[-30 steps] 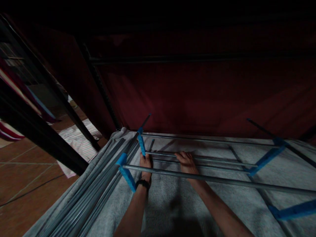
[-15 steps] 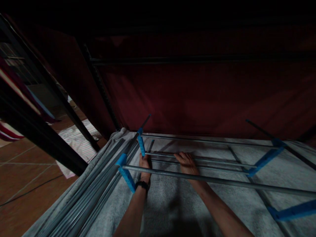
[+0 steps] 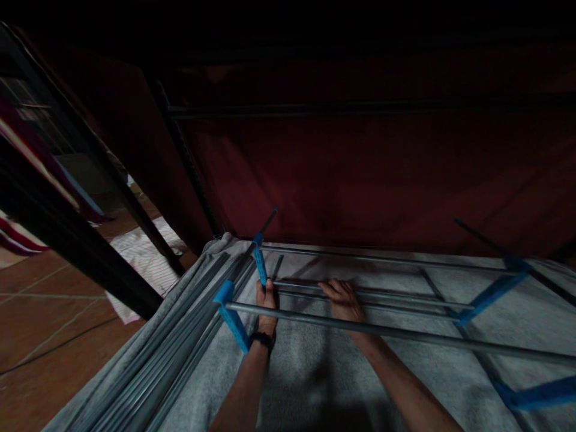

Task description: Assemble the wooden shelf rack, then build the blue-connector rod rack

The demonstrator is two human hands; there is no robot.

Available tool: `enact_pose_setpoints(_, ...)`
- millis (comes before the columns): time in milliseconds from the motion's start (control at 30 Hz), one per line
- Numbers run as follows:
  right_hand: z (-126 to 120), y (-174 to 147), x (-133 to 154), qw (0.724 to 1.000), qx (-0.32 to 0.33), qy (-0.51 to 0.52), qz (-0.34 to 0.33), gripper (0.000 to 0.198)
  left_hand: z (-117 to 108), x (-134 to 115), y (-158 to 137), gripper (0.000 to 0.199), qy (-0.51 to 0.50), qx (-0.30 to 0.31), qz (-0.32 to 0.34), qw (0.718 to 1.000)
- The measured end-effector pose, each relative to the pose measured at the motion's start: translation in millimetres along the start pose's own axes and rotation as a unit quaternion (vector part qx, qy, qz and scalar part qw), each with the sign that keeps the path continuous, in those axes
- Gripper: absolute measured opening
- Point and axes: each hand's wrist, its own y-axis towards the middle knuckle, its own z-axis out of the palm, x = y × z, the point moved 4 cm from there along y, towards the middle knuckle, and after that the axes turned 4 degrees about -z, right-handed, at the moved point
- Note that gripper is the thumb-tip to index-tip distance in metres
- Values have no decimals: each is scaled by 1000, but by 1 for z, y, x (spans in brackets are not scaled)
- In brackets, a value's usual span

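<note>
A frame of grey metal rods joined by blue plastic brackets stands on the grey blanket. My left hand (image 3: 266, 309), with a dark band at the wrist, is closed around the lower end of the far-left blue bracket (image 3: 260, 264), where a thin metal rod (image 3: 405, 296) meets it. Farther along this rod, my right hand (image 3: 345, 301) is curled over it; its fingertips are partly hidden. A thicker front rod (image 3: 418, 333) passes above both forearms from the near-left blue bracket (image 3: 234, 324). On the right, another blue bracket (image 3: 492, 294) holds the rods' other ends.
A bundle of loose grey tubes (image 3: 157, 366) lies left on the grey blanket (image 3: 306, 378). Dark posts (image 3: 85, 240) rise at the left, before a tiled floor (image 3: 49, 330) with a striped cloth (image 3: 155, 258). A dark red fabric wall (image 3: 360, 174) closes the back.
The view has shifted slightly, so the frame appears a little farther right. My left thumb now sits higher against the bracket's rod joint; my right hand stays on the rod.
</note>
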Motion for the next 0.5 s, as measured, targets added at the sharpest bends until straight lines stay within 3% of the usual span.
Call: enact_pose_setpoints(500, 5, 2, -7, 999, 9, 34, 16, 51, 3, 8, 2, 39, -19, -15, 31, 999)
